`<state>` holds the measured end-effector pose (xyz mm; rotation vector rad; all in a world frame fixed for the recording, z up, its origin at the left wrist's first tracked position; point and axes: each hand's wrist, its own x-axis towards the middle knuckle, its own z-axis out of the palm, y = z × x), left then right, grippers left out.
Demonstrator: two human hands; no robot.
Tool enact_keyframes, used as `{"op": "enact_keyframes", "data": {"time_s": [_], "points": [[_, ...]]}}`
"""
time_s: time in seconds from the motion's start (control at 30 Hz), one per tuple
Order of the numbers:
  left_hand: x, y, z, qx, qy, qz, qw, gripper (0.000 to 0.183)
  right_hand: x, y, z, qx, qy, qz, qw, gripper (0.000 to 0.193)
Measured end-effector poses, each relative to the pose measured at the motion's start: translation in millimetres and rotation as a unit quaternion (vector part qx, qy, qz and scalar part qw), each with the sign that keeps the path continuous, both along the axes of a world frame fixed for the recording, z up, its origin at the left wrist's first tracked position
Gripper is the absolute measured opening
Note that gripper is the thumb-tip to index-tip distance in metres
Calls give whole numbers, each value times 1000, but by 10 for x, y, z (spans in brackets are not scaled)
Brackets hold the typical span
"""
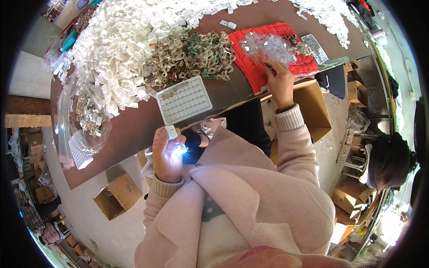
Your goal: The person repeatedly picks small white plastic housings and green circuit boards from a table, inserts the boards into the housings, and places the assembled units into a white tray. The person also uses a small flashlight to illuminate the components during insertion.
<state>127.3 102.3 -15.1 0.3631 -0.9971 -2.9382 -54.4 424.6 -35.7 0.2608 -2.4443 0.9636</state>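
The left grip [167,156] is closed around a small white plastic piece [171,131], which sticks up past the thumb and fingertips. A bright bluish-white light [179,151] glares at the fingers of that same grip, and the glare hides its source. The right grip [280,85] reaches over a red cloth [242,64], thumb and fingertips drawn close together at the near edge of a loose heap of clear plastic pieces [268,47]; whether anything is pinched there cannot be told.

Just beyond the left grip, a white tray [184,99] with rows of round hollows lies at the edge of the brown counter [123,145]. Farther out past that tray is a tangled heap of clear ring-like pieces [194,56], some with green parts, and to its left a large pile of white plastic pieces [118,49] spreads toward the far side. Beyond the right grip and to its right, a silvery flat panel [314,48] lies beside the cloth. Below and to the right of that grip stands an open cardboard box [319,111].
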Motion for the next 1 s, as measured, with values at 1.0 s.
{"op": "enact_keyframes", "data": {"time_s": [1.0], "points": [[36,-13,-25,25,30,-11,999,20,-86,45,-236,90,3,66,994,20]]}}
